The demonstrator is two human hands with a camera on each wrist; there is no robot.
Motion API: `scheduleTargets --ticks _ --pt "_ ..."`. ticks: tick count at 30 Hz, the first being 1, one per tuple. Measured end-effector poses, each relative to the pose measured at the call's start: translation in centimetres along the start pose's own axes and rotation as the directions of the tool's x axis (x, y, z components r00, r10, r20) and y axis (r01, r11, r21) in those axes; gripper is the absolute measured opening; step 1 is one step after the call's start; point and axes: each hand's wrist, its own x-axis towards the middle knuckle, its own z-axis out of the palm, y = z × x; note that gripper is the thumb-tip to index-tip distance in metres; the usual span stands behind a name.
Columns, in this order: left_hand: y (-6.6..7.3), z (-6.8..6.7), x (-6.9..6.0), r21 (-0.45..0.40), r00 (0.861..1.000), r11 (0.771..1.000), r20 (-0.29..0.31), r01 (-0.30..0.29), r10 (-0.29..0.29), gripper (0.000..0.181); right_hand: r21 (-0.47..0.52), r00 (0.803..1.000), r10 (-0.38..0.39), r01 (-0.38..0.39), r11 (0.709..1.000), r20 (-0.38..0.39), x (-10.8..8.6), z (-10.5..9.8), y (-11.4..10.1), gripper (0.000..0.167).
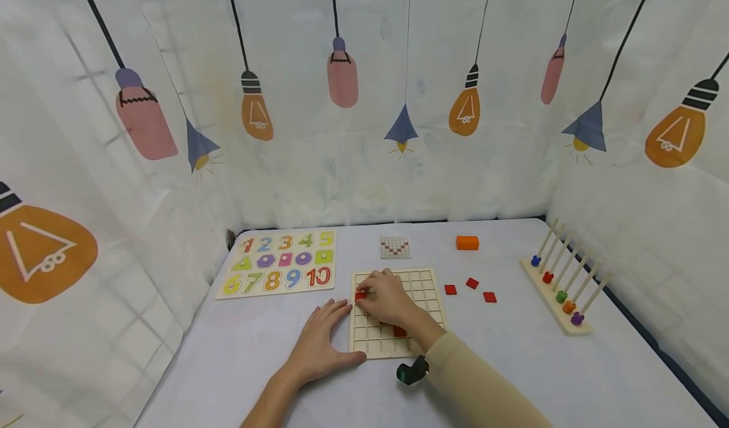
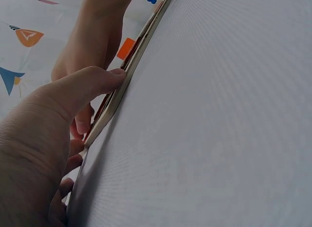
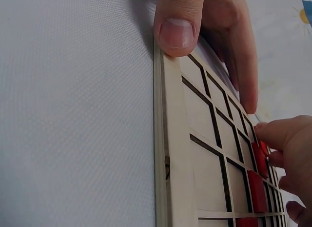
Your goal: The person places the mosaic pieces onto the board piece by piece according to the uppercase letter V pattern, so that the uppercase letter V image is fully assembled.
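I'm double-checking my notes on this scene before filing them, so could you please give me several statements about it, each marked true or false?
1. The right hand pinches a red tile at the grid board. True.
2. The three loose red tiles lie left of the grid board. False: they lie to its right.
3. The left hand touches the grid board with its thumb. True.
4. The orange block sits on the number board. False: it sits on the white table.
5. The peg stand is right of the grid board. True.
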Motion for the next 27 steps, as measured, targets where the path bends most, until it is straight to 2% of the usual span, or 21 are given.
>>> scheduleTargets --ticks 6,10,19,27 --pt "-0.2 0.2 0.0 0.005 1.0 1.0 0.0 0.003 -0.003 0.112 0.002 1.0 -0.007 0.007 1.0 -0.027 -0.6 -0.3 0.6 0.03" --pt "-0.2 0.3 0.0 0.009 1.0 1.0 -0.008 -0.015 0.015 0.111 0.025 1.0 0.002 -0.001 1.0 -0.025 -1.0 -0.8 1.1 0.031" --pt "-0.1 0.1 -0.1 0.013 1.0 1.0 -0.003 0.0 0.0 0.112 0.069 0.999 -0.004 0.007 0.998 -0.046 -2.2 -2.0 1.9 0.032" --pt "-0.1 0.1 0.0 0.021 1.0 1.0 -0.015 -0.01 0.01 0.113 0.106 0.998 0.022 -0.016 0.994 -0.063 -3.3 -3.4 4.0 0.033"
